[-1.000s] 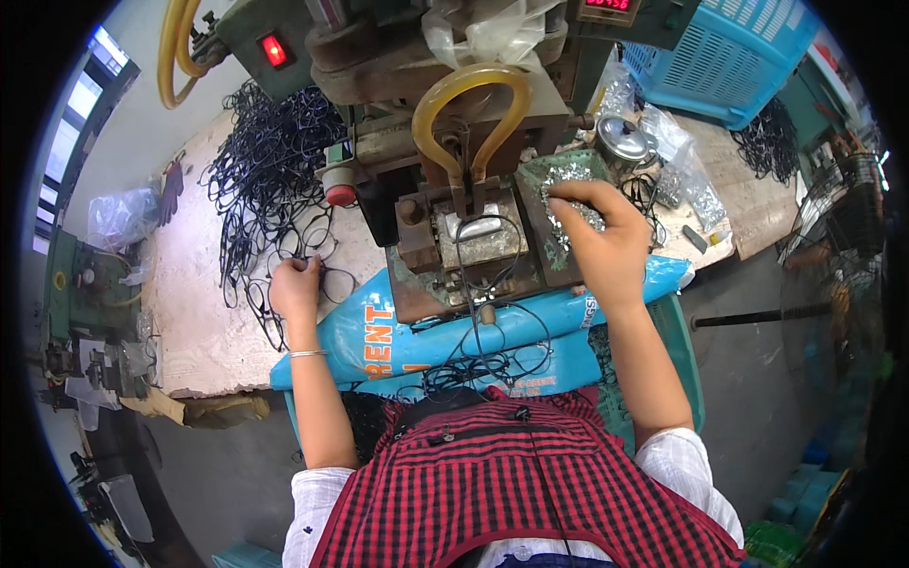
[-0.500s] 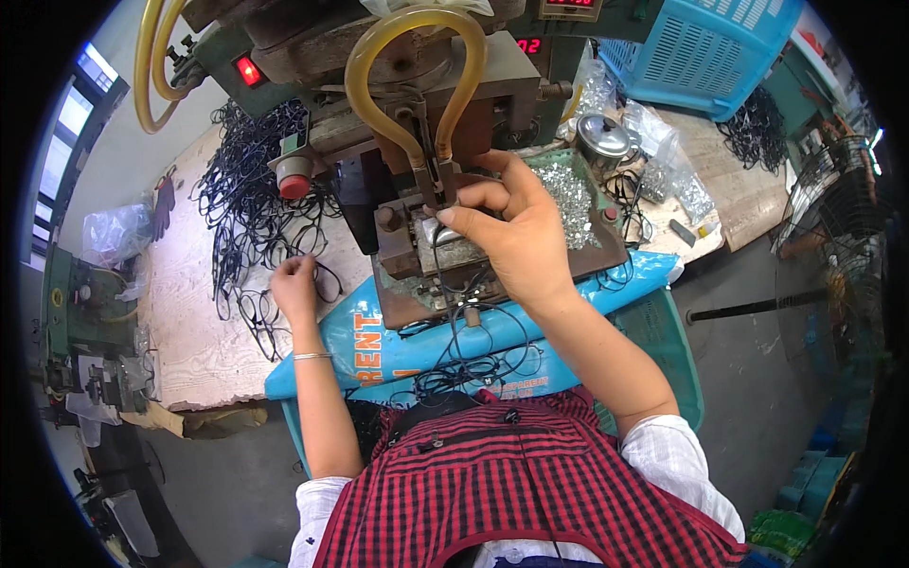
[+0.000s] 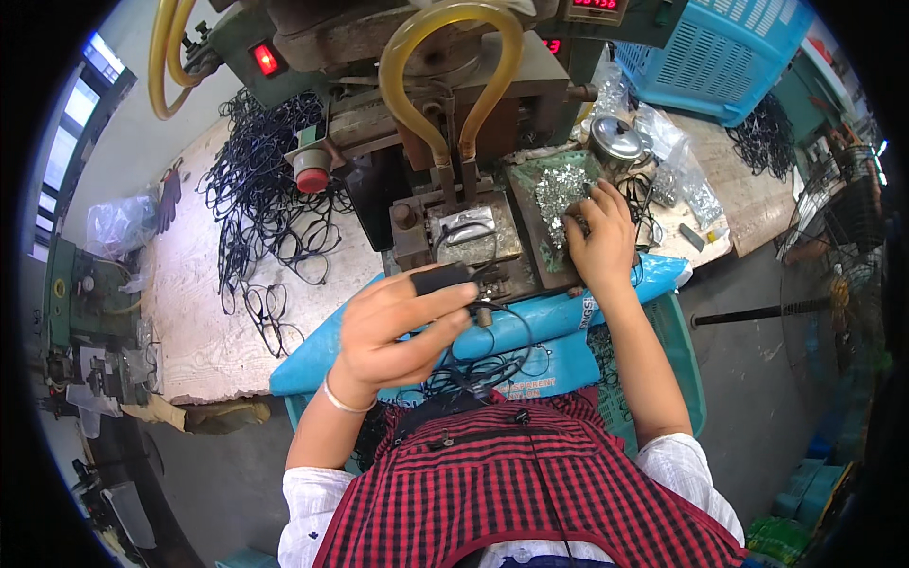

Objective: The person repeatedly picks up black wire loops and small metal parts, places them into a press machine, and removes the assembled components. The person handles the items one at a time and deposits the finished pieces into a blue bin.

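My left hand (image 3: 393,331) is in front of the press, its fingers closed on a black glasses frame (image 3: 464,225). One thin rim of the frame lies over the metal block (image 3: 497,244) under the press head, while more black loops hang below my fingers. A dark oblong patch lies along the fingertips; whether it is a finger cover or part of the frame, I cannot tell. Over the green tray (image 3: 527,204), my right hand (image 3: 606,244) has its fingers bent down at the small silvery metal pieces (image 3: 561,189). What its fingertips pinch, if anything, is hidden.
A tangled heap of black glasses frames (image 3: 260,180) covers the table on the left, beside a red push button (image 3: 312,180). A yellowish hose (image 3: 511,57) loops over the press. Behind the tray stand a lidded metal pot (image 3: 615,140) and a blue basket (image 3: 705,57).
My left hand has come from the glasses heap to the front of the press with a glasses frame. My right hand has left the press head and moved right to the tray.
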Action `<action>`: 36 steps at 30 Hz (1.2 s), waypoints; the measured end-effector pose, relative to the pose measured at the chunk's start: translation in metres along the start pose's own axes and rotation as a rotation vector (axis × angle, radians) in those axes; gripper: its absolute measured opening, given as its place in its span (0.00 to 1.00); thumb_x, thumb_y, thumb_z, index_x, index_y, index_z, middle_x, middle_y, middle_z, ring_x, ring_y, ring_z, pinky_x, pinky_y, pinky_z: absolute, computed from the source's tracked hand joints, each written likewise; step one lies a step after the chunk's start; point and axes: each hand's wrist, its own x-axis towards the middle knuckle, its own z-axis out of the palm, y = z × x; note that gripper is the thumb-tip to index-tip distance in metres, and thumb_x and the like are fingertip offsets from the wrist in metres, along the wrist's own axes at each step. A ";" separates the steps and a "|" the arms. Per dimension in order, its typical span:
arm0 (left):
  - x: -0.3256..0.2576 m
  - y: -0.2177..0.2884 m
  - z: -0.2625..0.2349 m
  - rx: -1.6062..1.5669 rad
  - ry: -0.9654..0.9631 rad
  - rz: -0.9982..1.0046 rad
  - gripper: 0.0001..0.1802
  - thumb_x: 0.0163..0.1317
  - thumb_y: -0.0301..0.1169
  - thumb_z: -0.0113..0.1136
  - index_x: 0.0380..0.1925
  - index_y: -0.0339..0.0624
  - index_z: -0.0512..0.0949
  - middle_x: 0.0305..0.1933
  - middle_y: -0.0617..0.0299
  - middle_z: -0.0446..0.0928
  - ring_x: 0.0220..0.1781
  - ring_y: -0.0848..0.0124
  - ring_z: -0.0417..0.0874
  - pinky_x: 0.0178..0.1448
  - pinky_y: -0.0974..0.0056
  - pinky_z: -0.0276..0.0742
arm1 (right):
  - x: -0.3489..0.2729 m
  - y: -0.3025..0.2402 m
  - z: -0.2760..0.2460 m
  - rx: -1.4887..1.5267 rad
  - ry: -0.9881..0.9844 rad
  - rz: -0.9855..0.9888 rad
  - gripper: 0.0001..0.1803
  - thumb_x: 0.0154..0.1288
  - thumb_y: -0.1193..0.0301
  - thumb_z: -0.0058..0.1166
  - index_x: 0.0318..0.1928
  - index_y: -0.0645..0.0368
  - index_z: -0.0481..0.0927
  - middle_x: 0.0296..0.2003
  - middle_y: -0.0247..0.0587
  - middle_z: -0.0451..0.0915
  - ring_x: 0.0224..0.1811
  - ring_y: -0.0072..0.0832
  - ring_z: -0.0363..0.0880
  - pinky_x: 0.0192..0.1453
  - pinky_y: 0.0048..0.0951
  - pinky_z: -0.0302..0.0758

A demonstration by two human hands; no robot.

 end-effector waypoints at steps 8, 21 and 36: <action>0.015 -0.018 0.012 -0.013 -0.115 0.182 0.10 0.53 0.26 0.71 0.35 0.38 0.81 0.47 0.53 0.87 0.41 0.59 0.88 0.52 0.53 0.90 | 0.004 -0.001 0.007 0.097 0.030 0.090 0.12 0.57 0.71 0.70 0.41 0.60 0.85 0.58 0.59 0.79 0.68 0.54 0.72 0.70 0.49 0.70; -0.040 -0.017 -0.017 0.498 0.324 -0.203 0.13 0.61 0.20 0.66 0.46 0.37 0.84 0.54 0.53 0.85 0.50 0.57 0.86 0.61 0.52 0.81 | 0.002 -0.002 0.002 0.192 0.117 0.135 0.06 0.62 0.75 0.66 0.40 0.60 0.88 0.40 0.47 0.87 0.47 0.44 0.85 0.54 0.38 0.80; -0.164 -0.125 -0.060 0.720 -0.190 -0.840 0.12 0.60 0.24 0.63 0.44 0.44 0.84 0.50 0.55 0.85 0.50 0.50 0.83 0.55 0.52 0.79 | 0.009 -0.037 -0.037 0.573 0.071 0.281 0.06 0.60 0.76 0.64 0.38 0.60 0.88 0.38 0.42 0.88 0.44 0.35 0.86 0.53 0.35 0.79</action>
